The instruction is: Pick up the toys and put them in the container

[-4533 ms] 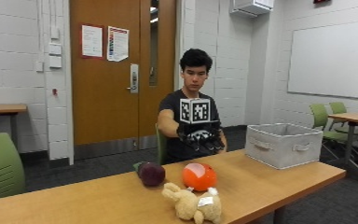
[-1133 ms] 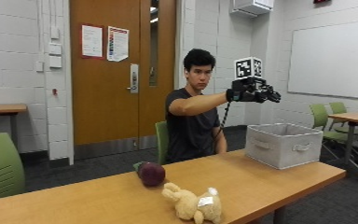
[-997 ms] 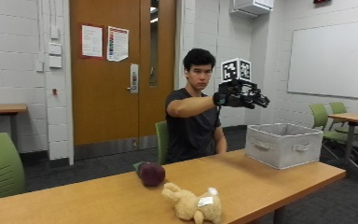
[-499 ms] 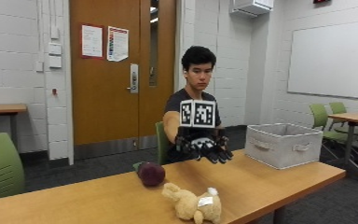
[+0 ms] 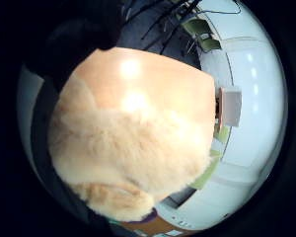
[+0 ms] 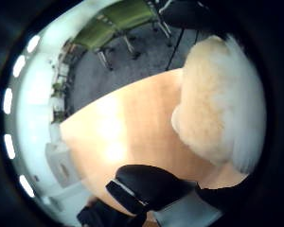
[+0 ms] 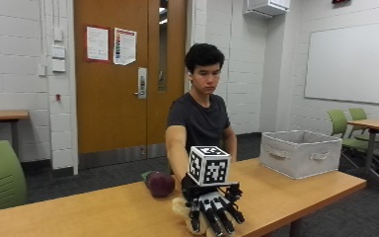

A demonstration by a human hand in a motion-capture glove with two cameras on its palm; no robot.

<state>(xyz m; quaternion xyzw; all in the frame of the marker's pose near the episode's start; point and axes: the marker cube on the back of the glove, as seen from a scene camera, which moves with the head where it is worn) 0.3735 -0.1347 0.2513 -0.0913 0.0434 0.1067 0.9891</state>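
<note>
Reaching down at lower centre, the gloved hand (image 7: 210, 211) is spread over the plush toy (image 7: 180, 207) on the table (image 7: 97, 212), fingers straight, nothing gripped. Next, fingers must be closed and the toy carried to the bin (image 7: 300, 153) at right.

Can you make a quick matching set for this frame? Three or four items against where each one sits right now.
Items:
1. gloved right hand
2. plush toy
3. dark red ball toy
4. grey fabric container

Places or states:
A. at the far right end of the table, standing apart from the toys
B. fingers spread, reaching down over the plush at the table's front edge
C. on the table behind the hand, next to the person's forearm
D. mostly hidden under the hand in the outside view, filling much of the palm views

Pairs: 1-B, 2-D, 3-C, 4-A
</note>
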